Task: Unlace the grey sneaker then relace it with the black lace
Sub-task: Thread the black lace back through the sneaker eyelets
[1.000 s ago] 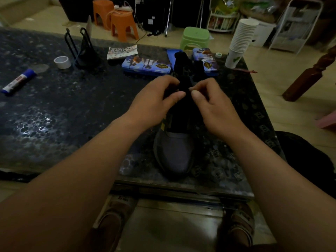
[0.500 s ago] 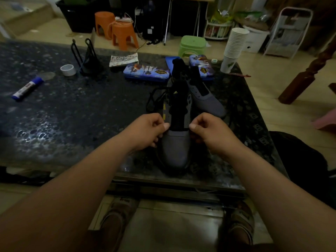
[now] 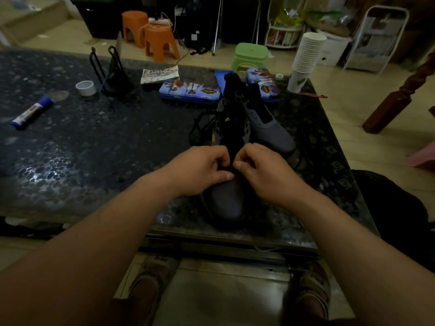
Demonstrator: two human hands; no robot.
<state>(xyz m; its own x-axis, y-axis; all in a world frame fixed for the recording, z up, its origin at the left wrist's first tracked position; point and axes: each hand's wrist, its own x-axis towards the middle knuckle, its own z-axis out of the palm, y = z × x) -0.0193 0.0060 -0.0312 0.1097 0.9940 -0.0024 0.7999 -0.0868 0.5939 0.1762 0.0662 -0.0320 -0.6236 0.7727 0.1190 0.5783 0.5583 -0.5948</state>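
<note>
sneaker [image 3: 227, 201] — grey | lace [image 3: 199, 123] — black | stools [image 3: 160, 41] — orange

Curled fingers [image 3: 220, 161] hide the grey sneaker's [image 3: 227, 201] lowest eyelets.

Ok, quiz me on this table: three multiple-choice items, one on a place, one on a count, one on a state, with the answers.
1. The glue stick lies: A) at the left end of the table B) inside a shoe C) on a green stool.
2. Grey sneakers on the table: A) one B) two C) three.
3. The left hand and right hand are: A) lying flat B) lifting a cup C) pinching at the near sneaker.

Answers: 1 A, it lies left of the tape roll. 2 B, the near sneaker plus a second sneaker behind to its right. 3 C, both curl their fingers together just above its toe.
</note>
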